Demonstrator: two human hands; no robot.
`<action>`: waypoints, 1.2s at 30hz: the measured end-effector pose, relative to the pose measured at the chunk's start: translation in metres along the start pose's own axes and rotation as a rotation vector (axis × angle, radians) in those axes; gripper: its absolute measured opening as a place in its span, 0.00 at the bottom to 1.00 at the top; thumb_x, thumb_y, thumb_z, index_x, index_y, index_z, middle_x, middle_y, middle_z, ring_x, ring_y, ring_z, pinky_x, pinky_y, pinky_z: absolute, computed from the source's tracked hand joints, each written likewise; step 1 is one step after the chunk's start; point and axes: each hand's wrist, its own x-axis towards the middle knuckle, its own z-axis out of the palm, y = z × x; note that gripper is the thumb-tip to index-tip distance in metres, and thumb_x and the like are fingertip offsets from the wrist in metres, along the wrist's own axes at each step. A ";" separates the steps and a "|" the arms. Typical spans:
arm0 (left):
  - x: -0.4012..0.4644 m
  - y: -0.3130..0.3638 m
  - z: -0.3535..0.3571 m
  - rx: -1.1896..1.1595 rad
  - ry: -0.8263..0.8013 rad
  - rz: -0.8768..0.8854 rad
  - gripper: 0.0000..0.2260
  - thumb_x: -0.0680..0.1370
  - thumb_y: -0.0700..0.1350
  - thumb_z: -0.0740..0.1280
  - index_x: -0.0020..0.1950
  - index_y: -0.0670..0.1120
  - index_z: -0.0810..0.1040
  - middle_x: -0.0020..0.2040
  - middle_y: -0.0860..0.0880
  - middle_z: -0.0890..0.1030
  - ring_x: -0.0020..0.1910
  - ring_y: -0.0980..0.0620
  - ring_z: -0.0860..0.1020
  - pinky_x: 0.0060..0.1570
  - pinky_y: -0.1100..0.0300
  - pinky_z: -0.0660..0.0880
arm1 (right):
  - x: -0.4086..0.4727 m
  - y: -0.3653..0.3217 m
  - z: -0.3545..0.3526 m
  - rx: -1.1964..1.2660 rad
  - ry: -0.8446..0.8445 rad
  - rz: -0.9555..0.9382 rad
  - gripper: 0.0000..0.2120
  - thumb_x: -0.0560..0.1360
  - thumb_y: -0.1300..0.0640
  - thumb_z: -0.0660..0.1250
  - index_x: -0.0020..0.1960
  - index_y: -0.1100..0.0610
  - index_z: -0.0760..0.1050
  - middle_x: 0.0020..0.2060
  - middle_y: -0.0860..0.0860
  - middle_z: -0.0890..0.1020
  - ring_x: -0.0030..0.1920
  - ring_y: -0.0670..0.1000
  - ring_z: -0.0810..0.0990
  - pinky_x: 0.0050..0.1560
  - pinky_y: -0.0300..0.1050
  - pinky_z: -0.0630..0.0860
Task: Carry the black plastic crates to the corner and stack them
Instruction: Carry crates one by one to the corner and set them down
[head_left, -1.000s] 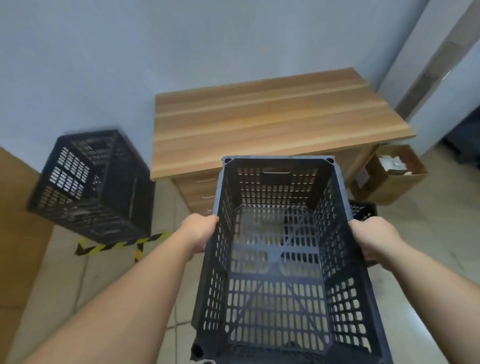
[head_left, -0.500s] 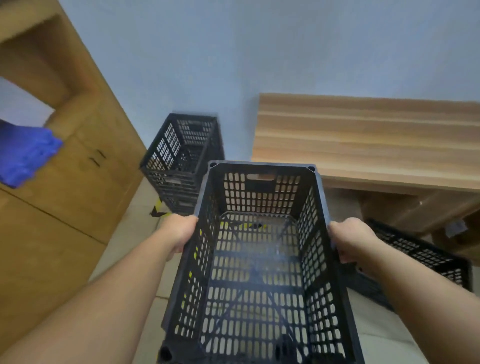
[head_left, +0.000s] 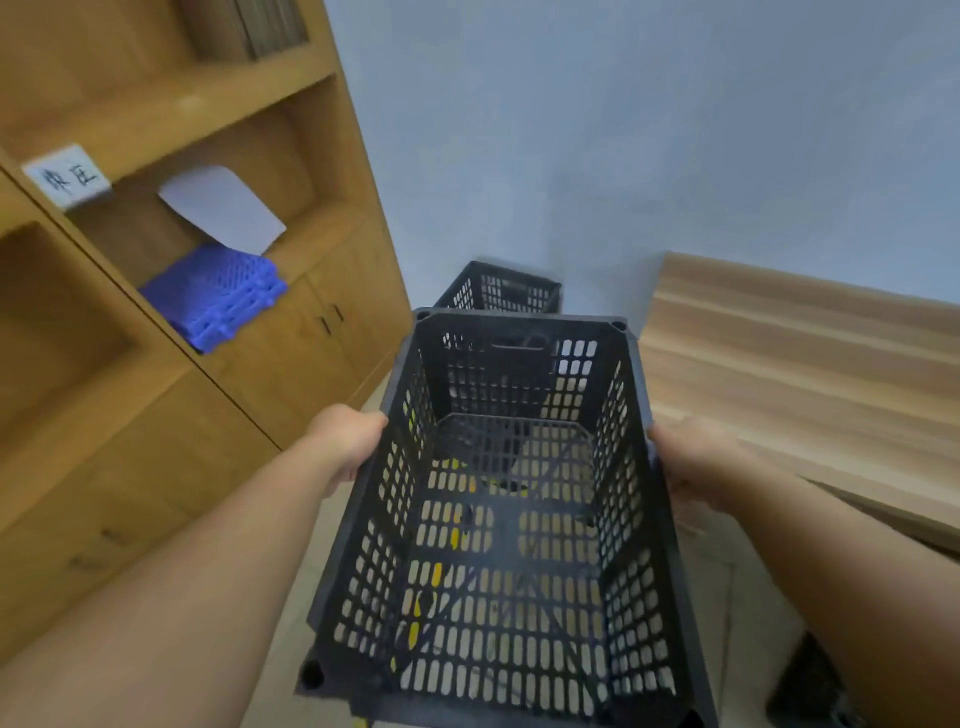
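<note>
I hold an empty black plastic crate (head_left: 511, 525) in front of me, open side up, its far end tipped away. My left hand (head_left: 345, 441) grips its left rim and my right hand (head_left: 693, 462) grips its right rim. Beyond it a second black crate (head_left: 498, 291) stands in the corner against the blue-grey wall, mostly hidden behind the carried one. A piece of a third black crate (head_left: 802, 680) shows at the lower right, under my right forearm.
A tall wooden shelf unit (head_left: 156, 322) with cupboard doors fills the left; it holds blue plastic trays (head_left: 218, 293) and a white sheet. A wooden desk (head_left: 810, 374) lies on the right. Yellow-black floor tape shows through the crate's holes.
The view has swung left and closer to the corner: the shelf unit now fills the left, the desk slid right, and the corner crate sits straight behind the carried crate.
</note>
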 end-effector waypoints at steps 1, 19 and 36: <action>0.008 0.004 -0.005 -0.004 0.012 0.001 0.15 0.83 0.51 0.65 0.56 0.40 0.83 0.50 0.39 0.88 0.50 0.38 0.87 0.58 0.39 0.84 | 0.007 -0.013 0.001 -0.012 -0.002 -0.012 0.22 0.85 0.51 0.59 0.41 0.65 0.78 0.29 0.59 0.78 0.27 0.56 0.78 0.25 0.45 0.77; 0.248 0.142 -0.087 0.078 -0.036 0.102 0.17 0.84 0.51 0.65 0.55 0.37 0.82 0.51 0.37 0.87 0.47 0.37 0.87 0.48 0.49 0.83 | 0.145 -0.227 0.053 0.040 0.059 0.089 0.18 0.84 0.54 0.59 0.54 0.69 0.78 0.45 0.68 0.84 0.40 0.66 0.85 0.36 0.56 0.84; 0.421 0.287 -0.073 0.332 -0.006 0.172 0.16 0.85 0.50 0.66 0.54 0.38 0.83 0.48 0.41 0.85 0.47 0.42 0.83 0.41 0.51 0.76 | 0.317 -0.347 0.048 0.119 0.030 0.129 0.12 0.83 0.58 0.61 0.51 0.66 0.78 0.44 0.64 0.85 0.40 0.62 0.86 0.39 0.54 0.85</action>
